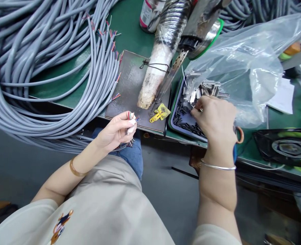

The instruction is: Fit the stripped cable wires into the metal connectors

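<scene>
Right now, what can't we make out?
- Head view: anything in the right hand's grip; hidden by the hand.
- Head view: exact count of wires in the left hand; too small.
- Head view: grey cables' full run; cut off by left and top edges.

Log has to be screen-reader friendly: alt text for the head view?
A person's left hand pinches colored wire ends while the right hand is over a tray of metal pieces and black pieces; whether it grips any is unclear. Looped gray cables fill the upper left, across a green table.
</scene>
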{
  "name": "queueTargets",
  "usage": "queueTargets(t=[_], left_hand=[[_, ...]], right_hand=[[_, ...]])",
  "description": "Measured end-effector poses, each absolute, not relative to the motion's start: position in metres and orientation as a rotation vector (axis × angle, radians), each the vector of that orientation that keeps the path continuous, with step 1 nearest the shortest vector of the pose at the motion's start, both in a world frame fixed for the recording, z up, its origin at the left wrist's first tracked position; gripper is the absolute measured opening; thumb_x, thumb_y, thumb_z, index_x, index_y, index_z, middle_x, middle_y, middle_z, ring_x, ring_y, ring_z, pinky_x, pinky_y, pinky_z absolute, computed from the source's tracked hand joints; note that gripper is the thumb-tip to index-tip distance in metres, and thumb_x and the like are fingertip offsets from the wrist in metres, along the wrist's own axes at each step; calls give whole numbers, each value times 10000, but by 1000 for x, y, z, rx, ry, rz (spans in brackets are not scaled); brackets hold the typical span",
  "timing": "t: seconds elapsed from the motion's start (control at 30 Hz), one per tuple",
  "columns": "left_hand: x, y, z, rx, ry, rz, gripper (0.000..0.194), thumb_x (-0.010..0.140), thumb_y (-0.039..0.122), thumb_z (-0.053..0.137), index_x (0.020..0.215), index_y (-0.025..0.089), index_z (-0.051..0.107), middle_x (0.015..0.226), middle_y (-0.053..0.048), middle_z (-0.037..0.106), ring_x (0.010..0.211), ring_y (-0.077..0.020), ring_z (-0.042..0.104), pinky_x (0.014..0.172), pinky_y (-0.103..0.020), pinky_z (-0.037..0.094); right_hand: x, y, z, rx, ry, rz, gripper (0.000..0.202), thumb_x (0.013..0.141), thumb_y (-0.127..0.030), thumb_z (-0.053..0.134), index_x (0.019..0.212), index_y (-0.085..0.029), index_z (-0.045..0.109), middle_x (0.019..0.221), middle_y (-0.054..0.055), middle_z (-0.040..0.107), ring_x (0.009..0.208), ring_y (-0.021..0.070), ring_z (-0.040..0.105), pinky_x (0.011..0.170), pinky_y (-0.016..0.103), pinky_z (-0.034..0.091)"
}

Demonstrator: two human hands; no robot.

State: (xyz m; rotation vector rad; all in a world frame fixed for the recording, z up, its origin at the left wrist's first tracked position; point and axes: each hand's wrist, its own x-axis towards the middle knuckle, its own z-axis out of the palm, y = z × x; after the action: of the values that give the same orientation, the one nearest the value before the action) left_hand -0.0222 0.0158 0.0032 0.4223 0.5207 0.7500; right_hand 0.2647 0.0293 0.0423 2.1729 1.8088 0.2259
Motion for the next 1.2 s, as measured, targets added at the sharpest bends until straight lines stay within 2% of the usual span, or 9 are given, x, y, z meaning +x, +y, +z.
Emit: queueTargets(t=[0.13, 0.27, 0.4, 0.5, 0.63, 0.77, 0.93, 1.03, 1.2], left_hand=[[-21, 15, 9, 481, 522, 702, 233, 691, 173, 835, 743, 164, 608, 540, 49, 556, 413, -40, 382, 356, -127, 274], [-22, 13, 6, 500, 554, 697, 244, 682, 170, 852, 756, 159, 619, 565, 42, 560, 443, -44, 398, 360, -123, 269], [-23, 13, -4, 506, 613, 698, 254, 709, 206, 847, 778, 163, 606, 565, 51, 556, 407, -29, 351, 366, -137, 253], [-22, 13, -6, 508, 671, 697, 265, 716, 227, 844, 780, 163, 594, 546, 61, 536, 393, -26, 344, 378, -144, 240], [-19, 13, -4, 526, 728, 704, 281, 707, 243, 854, 786, 152, 600, 572, 48, 570, 395, -19, 355, 394, -147, 230], [-17, 12, -2, 605, 751, 733, 313, 638, 221, 904, 816, 128, 664, 705, 8, 672, 417, 4, 352, 388, -147, 223], [-15, 9, -2, 708, 755, 728, 393, 633, 228, 938, 966, 136, 750, 820, -20, 745, 457, -9, 411, 394, -154, 285], [-15, 8, -1, 743, 792, 735, 310, 645, 227, 940, 869, 130, 749, 616, 39, 633, 430, -18, 390, 382, -157, 272], [-12, 10, 1, 697, 841, 810, 309, 578, 163, 962, 763, 129, 717, 541, 74, 548, 427, -16, 366, 377, -149, 263]], right_hand=[[253, 30, 47, 2146, 1645, 171, 269, 971, -110, 449, 1082, -92, 694, 1120, 211, 735, 861, 228, 631, 628, 342, 201], [264, 30, 43, 2220, 1714, 225, 219, 906, -107, 489, 1002, -107, 686, 1043, 195, 745, 789, 219, 626, 630, 338, 222], [287, 13, 40, 2580, 1985, 304, 62, 811, -166, 588, 759, -198, 596, 839, 81, 718, 742, 196, 630, 680, 329, 394], [280, -12, 45, 3025, 2251, 163, 92, 806, -243, 657, 751, -225, 586, 815, 31, 713, 708, 177, 669, 703, 338, 539], [228, -46, 43, 3258, 2686, -432, 204, 818, -226, 759, 733, -235, 574, 859, 27, 743, 843, 205, 737, 655, 324, 584], [177, -60, 20, 3014, 2768, -1466, 193, 874, -266, 759, 783, -234, 591, 930, 10, 759, 565, 114, 667, 491, 256, 570], [150, -56, -4, 3032, 2713, -1723, 219, 893, -279, 754, 783, -221, 574, 939, 0, 753, 554, 88, 675, 512, 219, 602], [146, -55, -10, 3127, 2781, -1477, 138, 909, -228, 738, 843, -225, 617, 970, 0, 771, 633, 117, 734, 580, 252, 639], [145, -53, -7, 3508, 2785, 269, 103, 978, -322, 660, 1042, -259, 710, 853, -5, 756, 482, 130, 653, 417, 293, 540]])
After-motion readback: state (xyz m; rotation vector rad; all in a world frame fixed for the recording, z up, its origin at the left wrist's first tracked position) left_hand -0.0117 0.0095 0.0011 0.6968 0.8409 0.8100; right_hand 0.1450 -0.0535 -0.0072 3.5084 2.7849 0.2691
